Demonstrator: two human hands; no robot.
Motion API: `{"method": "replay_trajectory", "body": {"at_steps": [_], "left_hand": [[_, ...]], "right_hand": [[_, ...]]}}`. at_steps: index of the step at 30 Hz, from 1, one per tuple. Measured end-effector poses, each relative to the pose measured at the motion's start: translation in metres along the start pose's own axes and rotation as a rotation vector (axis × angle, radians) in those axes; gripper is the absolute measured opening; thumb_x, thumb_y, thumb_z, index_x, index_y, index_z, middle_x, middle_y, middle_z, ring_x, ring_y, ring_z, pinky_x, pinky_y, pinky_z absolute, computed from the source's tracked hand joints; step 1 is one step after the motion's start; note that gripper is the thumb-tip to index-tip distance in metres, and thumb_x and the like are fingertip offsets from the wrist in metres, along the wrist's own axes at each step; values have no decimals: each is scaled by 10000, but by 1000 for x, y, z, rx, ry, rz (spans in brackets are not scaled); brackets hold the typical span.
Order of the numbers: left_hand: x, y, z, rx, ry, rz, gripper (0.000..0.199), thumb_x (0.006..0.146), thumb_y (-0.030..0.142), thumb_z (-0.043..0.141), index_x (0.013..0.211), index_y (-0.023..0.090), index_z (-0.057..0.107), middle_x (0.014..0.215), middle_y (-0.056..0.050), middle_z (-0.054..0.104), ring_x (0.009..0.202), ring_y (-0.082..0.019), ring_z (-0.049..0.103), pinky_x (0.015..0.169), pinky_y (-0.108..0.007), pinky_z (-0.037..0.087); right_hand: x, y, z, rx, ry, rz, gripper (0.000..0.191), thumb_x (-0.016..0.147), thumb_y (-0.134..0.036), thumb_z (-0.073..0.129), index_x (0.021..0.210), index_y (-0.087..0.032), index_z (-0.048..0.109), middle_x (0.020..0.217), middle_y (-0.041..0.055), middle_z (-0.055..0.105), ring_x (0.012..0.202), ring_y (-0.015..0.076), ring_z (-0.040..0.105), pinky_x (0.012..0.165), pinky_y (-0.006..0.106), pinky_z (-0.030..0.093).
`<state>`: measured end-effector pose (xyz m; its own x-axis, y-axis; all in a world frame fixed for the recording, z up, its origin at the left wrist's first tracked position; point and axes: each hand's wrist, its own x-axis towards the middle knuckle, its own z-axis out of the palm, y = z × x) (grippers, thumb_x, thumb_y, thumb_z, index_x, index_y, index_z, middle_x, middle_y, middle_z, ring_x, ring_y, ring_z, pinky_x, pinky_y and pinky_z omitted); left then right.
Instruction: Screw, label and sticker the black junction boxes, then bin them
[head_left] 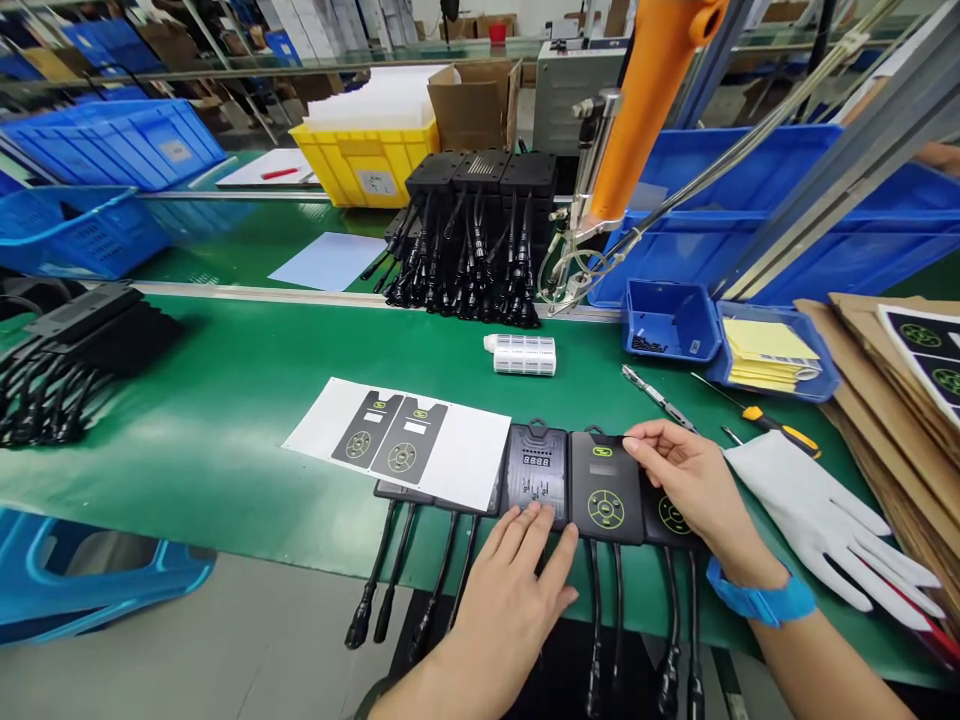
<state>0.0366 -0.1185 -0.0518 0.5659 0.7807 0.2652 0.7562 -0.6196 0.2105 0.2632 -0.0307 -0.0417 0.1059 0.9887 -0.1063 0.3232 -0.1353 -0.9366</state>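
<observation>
Several black boxes (553,475) lie in a row along the counter (225,390).
My left hand (516,585) lies open, fingertips on the lower end of the bare box (535,465); my right hand (686,478) has thumb and finger close together at the upper corner of the labelled box (604,487) beside it, though I cannot tell whether they grip anything. The label sheet (469,450) overlaps the boxes further left.

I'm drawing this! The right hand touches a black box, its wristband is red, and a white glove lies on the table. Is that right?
Not quite: the wristband is blue, not red, as the head view shows. The right hand does touch a black box, and a white glove lies on the table.
</observation>
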Motion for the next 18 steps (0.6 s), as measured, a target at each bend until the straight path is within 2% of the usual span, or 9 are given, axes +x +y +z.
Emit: {"method": "replay_trajectory", "body": {"at_steps": [7,18], "left_hand": [[0,1,2,13,-17,3,473,850,354,700,1265,163,578,1226,-175,642,1142,-325,614,935,-485,545],[-2,-2,0,-5,-38,7,430,892,315,643,1272,128,570,1275,-161,626,1178,-310,598,986,-464,522]], "right_hand": [[1,-2,1,-4,13,-3,341,737,-521,717,805,-189,682,615,1,575,471,99,442,434,233,364],[1,1,0,25,16,18,332,749,-515,717,820,-193,679,579,-14,540,468,96,434,431,224,384]]}}
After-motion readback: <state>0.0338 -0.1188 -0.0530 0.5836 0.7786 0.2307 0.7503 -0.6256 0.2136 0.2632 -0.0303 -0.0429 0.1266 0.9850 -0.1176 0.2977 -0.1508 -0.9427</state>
